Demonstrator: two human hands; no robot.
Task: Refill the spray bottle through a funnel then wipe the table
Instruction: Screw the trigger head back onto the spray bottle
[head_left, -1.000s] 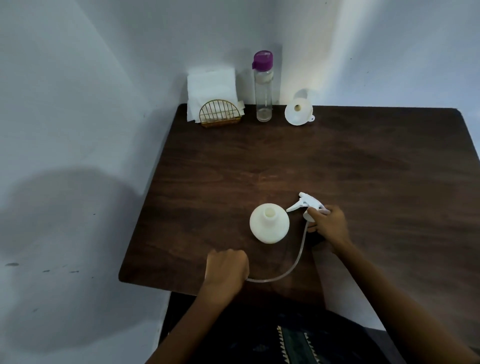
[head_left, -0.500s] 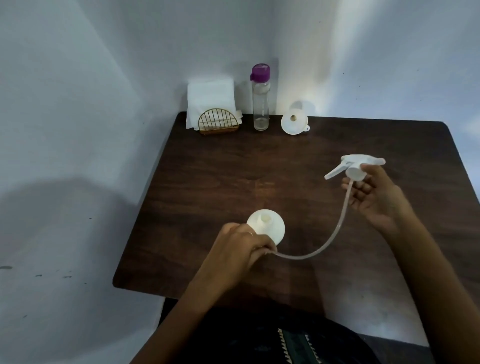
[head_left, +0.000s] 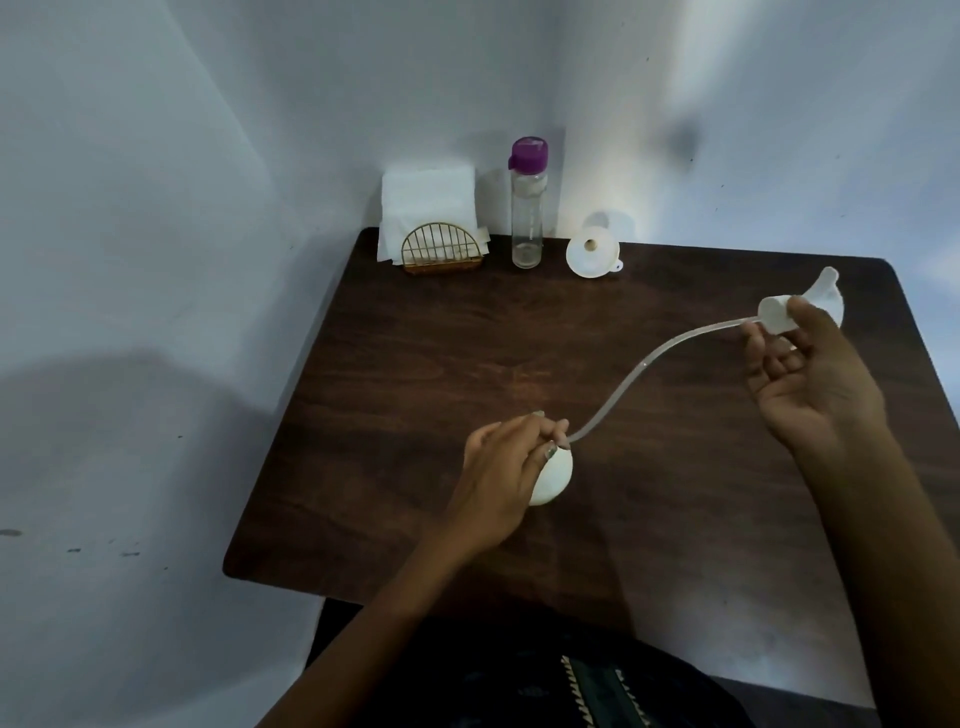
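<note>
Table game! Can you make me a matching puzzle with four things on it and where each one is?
Things:
1. funnel
2. sprayer
3. napkins
4. white bottle

Places:
A. in the gold wire holder at the back corner
B. under the left hand, near the front of the table
C. held up in the right hand
D. lying on the table, right of the purple-capped bottle

Pairs: 1-D, 2-C, 3-A, 4-B

Left hand (head_left: 498, 467) hides most of bottle (head_left: 556, 475).
</note>
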